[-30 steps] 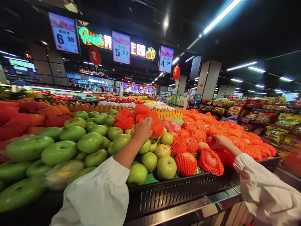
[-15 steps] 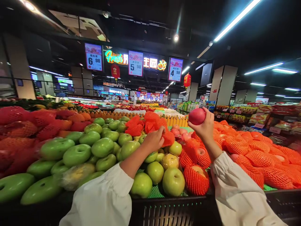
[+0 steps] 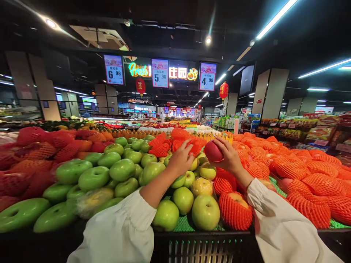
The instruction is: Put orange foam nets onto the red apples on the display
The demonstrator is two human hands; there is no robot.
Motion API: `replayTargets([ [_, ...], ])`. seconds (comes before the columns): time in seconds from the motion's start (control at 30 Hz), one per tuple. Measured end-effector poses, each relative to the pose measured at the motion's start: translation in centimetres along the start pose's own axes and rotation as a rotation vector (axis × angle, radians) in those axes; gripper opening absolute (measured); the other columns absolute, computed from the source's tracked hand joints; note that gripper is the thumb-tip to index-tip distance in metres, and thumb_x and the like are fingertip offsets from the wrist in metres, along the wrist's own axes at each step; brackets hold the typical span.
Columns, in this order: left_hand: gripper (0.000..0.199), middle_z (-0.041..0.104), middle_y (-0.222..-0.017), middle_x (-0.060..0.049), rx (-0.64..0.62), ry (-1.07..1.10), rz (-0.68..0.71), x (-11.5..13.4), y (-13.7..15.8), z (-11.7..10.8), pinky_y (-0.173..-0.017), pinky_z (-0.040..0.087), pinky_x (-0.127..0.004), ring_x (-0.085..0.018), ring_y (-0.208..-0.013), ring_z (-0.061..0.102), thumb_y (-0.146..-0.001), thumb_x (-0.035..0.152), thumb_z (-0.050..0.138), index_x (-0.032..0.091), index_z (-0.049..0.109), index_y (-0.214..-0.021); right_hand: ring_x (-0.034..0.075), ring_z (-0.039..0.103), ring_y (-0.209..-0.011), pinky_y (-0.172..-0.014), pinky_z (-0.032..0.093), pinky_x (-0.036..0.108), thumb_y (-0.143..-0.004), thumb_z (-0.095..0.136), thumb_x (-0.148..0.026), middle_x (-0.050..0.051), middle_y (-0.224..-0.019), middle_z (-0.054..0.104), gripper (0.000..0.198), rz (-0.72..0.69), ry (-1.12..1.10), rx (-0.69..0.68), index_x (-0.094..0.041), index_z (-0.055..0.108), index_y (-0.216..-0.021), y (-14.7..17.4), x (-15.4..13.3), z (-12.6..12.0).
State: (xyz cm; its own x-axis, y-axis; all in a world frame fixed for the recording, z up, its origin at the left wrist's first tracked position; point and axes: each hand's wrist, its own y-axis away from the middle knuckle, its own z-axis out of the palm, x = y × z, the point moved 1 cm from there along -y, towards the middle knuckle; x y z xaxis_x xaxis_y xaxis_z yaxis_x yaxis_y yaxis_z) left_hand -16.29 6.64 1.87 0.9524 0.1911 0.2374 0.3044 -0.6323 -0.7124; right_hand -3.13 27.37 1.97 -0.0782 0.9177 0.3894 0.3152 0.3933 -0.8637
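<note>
My right hand is closed around a bare red apple, fingers over its top and side. It holds the apple above the fruit, just right of my left hand. The left hand's fingers are spread and slightly curled, with nothing plainly in them. Beyond its fingertips lie orange foam net sleeves; whether a finger touches one I cannot tell. Green apples lie beneath both hands, beside a yellowish fruit in clear wrap. An apple in an orange foam net sits below my right wrist.
A heap of large green apples fills the left middle. Red-netted fruit is piled farther left, orange-netted fruit at right. A black crate edge runs along the front. A low yellow picket fence stands behind.
My right hand has brought the red apple left and down, close to my left hand. The left hand's fingers have spread from a pinch. The view has shifted slightly.
</note>
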Motion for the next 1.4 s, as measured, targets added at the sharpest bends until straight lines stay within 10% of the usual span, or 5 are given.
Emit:
replayTargets([
  [0.13, 0.085, -0.005, -0.166, -0.028, -0.176, -0.067, -0.073, 0.9, 0.6, 0.3, -0.113, 0.041, -0.051, -0.042, -0.144, 0.041, -0.095, 0.046, 0.052, 0.001, 0.021, -0.160, 0.039, 0.060, -0.122, -0.090, 0.060, 0.049, -0.083, 0.077, -0.038, 0.026, -0.139, 0.051, 0.074, -0.156, 0.071, 0.010, -0.019, 0.045, -0.146, -0.6, -0.5, -0.7],
  [0.43, 0.136, 0.003, -0.165, -0.030, -0.218, 0.245, -0.051, 2.0, 0.6, 1.4, -0.125, 0.024, -0.052, -0.039, -0.156, 0.006, -0.060, 0.059, 0.087, 0.000, 0.016, -0.159, 0.030, 0.062, -0.110, -0.079, 0.060, 0.042, -0.097, 0.062, -0.031, 0.019, -0.132, 0.054, 0.048, -0.382, 0.135, -0.021, -0.027, 0.047, -0.142, -1.7, -1.7, -0.7],
  [0.77, 0.093, 0.050, -0.139, -0.023, 0.068, 0.346, -0.019, 2.0, 0.3, 2.3, -0.114, 0.043, -0.048, -0.034, -0.135, 0.049, -0.061, 0.038, 0.087, 0.007, 0.043, -0.137, 0.033, 0.056, -0.120, -0.090, 0.059, 0.048, -0.095, 0.061, -0.017, 0.019, -0.142, 0.048, 0.054, -0.372, 0.064, -0.146, -0.025, 0.043, -0.145, -1.8, -2.3, 0.2],
  [1.03, 0.093, 0.036, -0.154, -0.023, 0.051, 0.169, 0.028, 1.6, 0.5, 3.1, -0.121, 0.036, -0.046, -0.037, -0.143, 0.040, -0.066, 0.036, 0.080, 0.004, 0.044, -0.145, 0.034, 0.037, -0.144, -0.108, 0.050, 0.051, -0.089, 0.058, -0.002, 0.017, -0.159, 0.026, 0.067, -0.265, 0.208, -0.102, -0.031, 0.044, -0.148, -2.1, -1.8, -0.1],
  [1.4, 0.091, 0.036, -0.157, -0.013, 0.027, 0.004, 0.199, 2.0, 0.9, 2.5, -0.113, 0.045, -0.049, -0.035, -0.134, 0.046, -0.068, 0.027, 0.075, 0.016, 0.043, -0.152, 0.026, 0.061, -0.101, -0.086, 0.055, 0.041, -0.093, 0.057, -0.016, 0.015, -0.108, 0.066, 0.006, -0.123, 0.055, 0.029, -0.014, 0.061, -0.088, -2.9, -2.1, -1.3],
])
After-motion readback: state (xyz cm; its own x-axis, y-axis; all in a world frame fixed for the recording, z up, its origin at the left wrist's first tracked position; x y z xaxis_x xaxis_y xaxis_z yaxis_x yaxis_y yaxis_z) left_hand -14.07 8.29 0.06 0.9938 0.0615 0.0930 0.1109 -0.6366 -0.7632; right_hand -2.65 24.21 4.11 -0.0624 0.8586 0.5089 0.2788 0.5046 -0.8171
